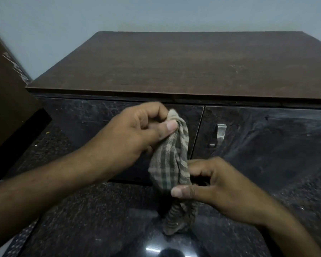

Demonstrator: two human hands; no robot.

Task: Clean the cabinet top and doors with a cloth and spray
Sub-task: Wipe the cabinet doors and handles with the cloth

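A low cabinet stands in front of me, with a dark brown wooden top (pixel 183 64) and two glossy black doors, the left door (pixel 85 123) and the right door (pixel 271 141). A checked grey-green cloth (pixel 167 164) hangs in front of the doors. My left hand (pixel 137 130) pinches its upper end between thumb and fingers. My right hand (pixel 217 186) pinches the cloth lower down, and the cloth's tail dangles below it. No spray bottle is in view.
A metal handle (pixel 220 135) is on the right door near the gap between the doors. A brown wooden panel (pixel 6 93) leans or stands at the left. The floor (pixel 93 219) is dark speckled polished stone. A pale wall is behind the cabinet.
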